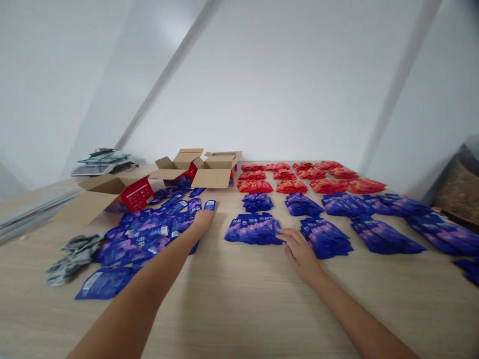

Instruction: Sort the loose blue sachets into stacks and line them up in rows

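My left hand (pixel 204 220) is closed at the right edge of a loose heap of blue-purple packets (pixel 140 239). One blue packet (pixel 210 205) sticks out past its fingers, which are mostly hidden from here. My right hand (pixel 299 252) rests over the table with fingers stretched out and holds nothing. Its fingertips touch the right edge of a fanned pile of blue packets (pixel 252 229). Close by on its other side lies another blue pile (pixel 325 237).
Rows of red packet piles (pixel 292 186) lie behind more blue piles (pixel 387 234). Open cardboard boxes (pixel 213 177) stand at the back, with another open box (pixel 136 194) at left. Grey gloves (pixel 77 257) lie beside the heap. A white wall (pixel 284 89) rises behind.
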Demonstrator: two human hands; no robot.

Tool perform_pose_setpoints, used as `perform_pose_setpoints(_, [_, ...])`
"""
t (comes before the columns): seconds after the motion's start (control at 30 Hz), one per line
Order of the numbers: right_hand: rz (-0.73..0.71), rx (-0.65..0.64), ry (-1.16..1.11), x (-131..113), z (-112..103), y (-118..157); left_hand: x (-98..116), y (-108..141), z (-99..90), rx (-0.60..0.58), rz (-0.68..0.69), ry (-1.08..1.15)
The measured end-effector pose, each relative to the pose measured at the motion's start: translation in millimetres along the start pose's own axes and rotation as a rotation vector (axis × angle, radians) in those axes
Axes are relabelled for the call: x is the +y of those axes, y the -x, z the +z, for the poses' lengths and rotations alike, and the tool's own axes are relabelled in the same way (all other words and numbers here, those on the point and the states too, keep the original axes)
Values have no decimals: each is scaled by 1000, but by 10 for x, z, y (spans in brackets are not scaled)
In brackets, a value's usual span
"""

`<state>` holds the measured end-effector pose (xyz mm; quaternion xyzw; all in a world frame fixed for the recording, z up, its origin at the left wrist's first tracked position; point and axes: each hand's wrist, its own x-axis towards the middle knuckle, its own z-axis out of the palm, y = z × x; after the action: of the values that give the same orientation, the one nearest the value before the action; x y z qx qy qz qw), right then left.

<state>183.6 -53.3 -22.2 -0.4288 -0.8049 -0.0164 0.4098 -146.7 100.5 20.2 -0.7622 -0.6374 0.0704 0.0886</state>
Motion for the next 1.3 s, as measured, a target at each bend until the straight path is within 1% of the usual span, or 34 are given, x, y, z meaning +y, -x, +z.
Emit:
perform_pose_setpoints(0.13, [-9,7,-6,15,-1,8,-211,113,-170,123,-77,10])
perform_pose_setpoints(0.2, [-4,2,-10,28,6,15,-360,190,-299,190,-118,16])
perform_pose_setpoints(0.27, [1,-4,-17,42,7,21,-519,295,-457,247,-150,16])
perform_pose_setpoints(0.3, [2,-3,-23,45,4,21,-593,361,-544,294,-153,32])
perform_pose_setpoints(0.4, [10,26,-45,3,-30,3,-728,612,-793,508,-96,198])
perform_pose_setpoints(0.43, [19,40,-56,-40,-46,-12,-725,707,-859,564,-51,289])
perform_pose_setpoints(0.47, [35,54,-72,-102,-61,-30,-693,803,-907,583,1,384])
perform_pose_setpoints(0.5, [55,59,-95,-183,-72,-50,-629,896,-936,557,57,474])
perform_pose_setpoints(0.57, [103,33,-182,-380,-69,-92,-415,1056,-928,410,175,640])
perform_pose_setpoints(0.67, [171,-149,-415,-646,29,-130,17,1210,-782,134,363,885])
perform_pose_setpoints(0.7, [214,-212,-485,-695,84,-131,153,1241,-715,63,405,977])
perform_pose_setpoints(0.77, [341,-304,-569,-720,199,-117,363,1287,-584,-31,445,1157])
perform_pose_setpoints(0.83, [457,-368,-625,-680,287,-94,474,1325,-476,-118,451,1330])
perform_pose_setpoints(0.87, [496,-415,-666,-656,312,-84,500,1342,-433,-180,447,1413])
perform_pose_setpoints(0.97, [543,-622,-862,-628,316,-63,529,1377,-342,-402,418,1638])
perform_pose_setpoints(1.0, [549,-677,-921,-635,303,-57,537,1376,-321,-451,405,1686])
perform_pose_setpoints(1.03, [557,-709,-964,-645,289,-50,544,1365,-303,-473,394,1713])
perform_pose_setpoints(1.07, [565,-718,-990,-651,277,-41,548,1343,-286,-469,386,1714])
perform_pose_setpoints(1.1, [576,-709,-1002,-651,269,-29,543,1313,-268,-434,374,1687])
perform_pose_setpoints(1.13, [591,-692,-1001,-643,263,-16,524,1277,-248,-365,349,1632])
perform_pose_setpoints(1.17, [605,-672,-992,-626,260,-2,489,1237,-222,-262,305,1543])
perform_pose_setpoints(1.23, [619,-625,-963,-579,255,21,370,1168,-144,28,157,1260])
perform_pose_setpoints(1.27, [626,-604,-942,-558,251,29,294,1146,-89,173,74,1078])
perform_pose_setpoints(1.3, [636,-588,-918,-543,244,33,216,1137,-22,287,0,887])
